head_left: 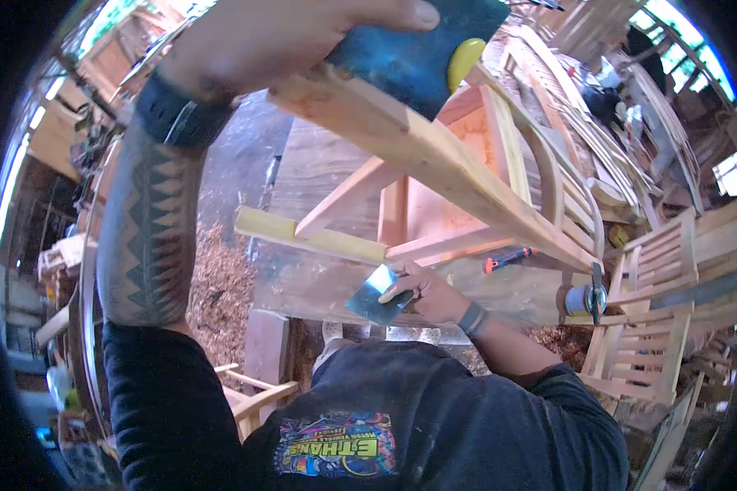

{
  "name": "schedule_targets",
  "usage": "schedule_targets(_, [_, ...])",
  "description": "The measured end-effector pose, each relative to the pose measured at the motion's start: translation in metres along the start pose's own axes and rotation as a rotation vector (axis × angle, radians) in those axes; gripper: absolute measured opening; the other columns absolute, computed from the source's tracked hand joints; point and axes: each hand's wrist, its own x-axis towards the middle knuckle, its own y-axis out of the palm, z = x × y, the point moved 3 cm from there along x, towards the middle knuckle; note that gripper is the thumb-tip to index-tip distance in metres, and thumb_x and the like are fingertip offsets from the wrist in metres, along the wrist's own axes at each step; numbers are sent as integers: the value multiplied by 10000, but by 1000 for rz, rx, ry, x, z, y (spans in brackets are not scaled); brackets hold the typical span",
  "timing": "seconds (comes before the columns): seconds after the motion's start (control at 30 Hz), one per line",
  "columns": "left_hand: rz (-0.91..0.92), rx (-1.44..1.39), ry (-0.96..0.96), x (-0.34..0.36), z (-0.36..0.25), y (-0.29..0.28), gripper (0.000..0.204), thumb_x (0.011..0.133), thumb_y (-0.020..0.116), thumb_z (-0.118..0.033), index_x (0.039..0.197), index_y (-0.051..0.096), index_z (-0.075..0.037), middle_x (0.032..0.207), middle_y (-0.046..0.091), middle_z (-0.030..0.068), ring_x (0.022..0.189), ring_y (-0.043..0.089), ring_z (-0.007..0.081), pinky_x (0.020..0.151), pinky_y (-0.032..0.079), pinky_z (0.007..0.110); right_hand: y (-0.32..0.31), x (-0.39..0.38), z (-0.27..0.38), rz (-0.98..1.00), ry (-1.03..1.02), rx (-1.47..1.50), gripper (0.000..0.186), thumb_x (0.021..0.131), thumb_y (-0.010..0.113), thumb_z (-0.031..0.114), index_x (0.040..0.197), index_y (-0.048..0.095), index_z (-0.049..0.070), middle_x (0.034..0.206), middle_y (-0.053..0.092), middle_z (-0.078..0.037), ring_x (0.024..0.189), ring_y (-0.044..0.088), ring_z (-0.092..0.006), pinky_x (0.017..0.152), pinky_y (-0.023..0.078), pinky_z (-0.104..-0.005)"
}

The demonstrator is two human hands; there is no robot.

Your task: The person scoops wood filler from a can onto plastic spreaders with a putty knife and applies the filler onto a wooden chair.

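Observation:
My left hand [303, 37], at the top of the view, holds a dark flat plate [385, 61] with its thumb along the upper edge. A blob of yellow paste [465, 64] sits at the plate's right side. My right hand [418, 293] grips a thin metal scraper [377, 296] low and close to my chest, its shiny blade pointing left. Between the hands stands a pale wooden chair frame [458, 159] with angled rails and curved slats. The left hand and plate are above the frame's near-left end; the scraper is in front of its lower rail [319, 239].
The frame rests on a wooden workbench [311, 286]. An orange-and-black cutter knife [508, 260] and a round tin [580, 301] lie on it at the right. Slatted wooden pieces [647, 266] stand farther right. Wood shavings [221, 278] cover the floor at left. Long boards [581, 114] are stacked behind.

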Motion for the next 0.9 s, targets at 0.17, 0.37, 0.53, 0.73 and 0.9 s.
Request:
schedule_targets(0.17, [43, -571, -126, -17, 67, 4, 525, 1078, 675, -283, 1463, 622, 68, 1299, 768, 156, 1136, 776, 244, 1040, 604, 373, 7, 5, 1, -236, -159, -140, 370, 861, 902, 34, 1217, 834, 111, 1409, 675, -87, 1300, 643, -252, 1129, 501, -387])
schedule_targets(0.37, [5, -634, -110, -86, 125, -21, 557, 1040, 720, -299, 1453, 618, 61, 1251, 774, 142, 1073, 780, 203, 993, 614, 344, 50, 26, 5, -431, -5, -134, 334, 980, 821, 126, 1307, 791, 66, 1217, 767, -104, 1181, 704, -235, 1085, 526, -374])
schedule_targets(0.53, [-120, -802, -168, -144, 182, -30, 476, 1038, 758, -280, 1380, 672, 40, 1217, 777, 124, 1081, 757, 167, 987, 604, 339, 99, 62, -11, -579, 43, 55, 260, 1013, 803, 164, 1229, 792, 19, 1095, 799, -97, 1045, 711, -193, 985, 559, -376])
schedule_targets(0.73, [-241, -715, -324, -225, 291, -39, 515, 1013, 737, -176, 1445, 611, 74, 1300, 738, 151, 1138, 721, 217, 1076, 537, 359, 135, 102, 9, -592, 36, -168, 261, 1050, 790, 223, 1180, 786, -2, 991, 774, -63, 955, 674, -142, 883, 568, -361])
schedule_targets(0.9, [-230, -887, -288, -253, 329, -29, 457, 1044, 717, -147, 1434, 616, 66, 1258, 750, 107, 1109, 718, 205, 1048, 552, 355, 146, 100, 15, -634, 117, -133, 296, 1055, 781, 218, 1249, 781, -6, 1020, 797, -103, 988, 696, -153, 925, 568, -371])
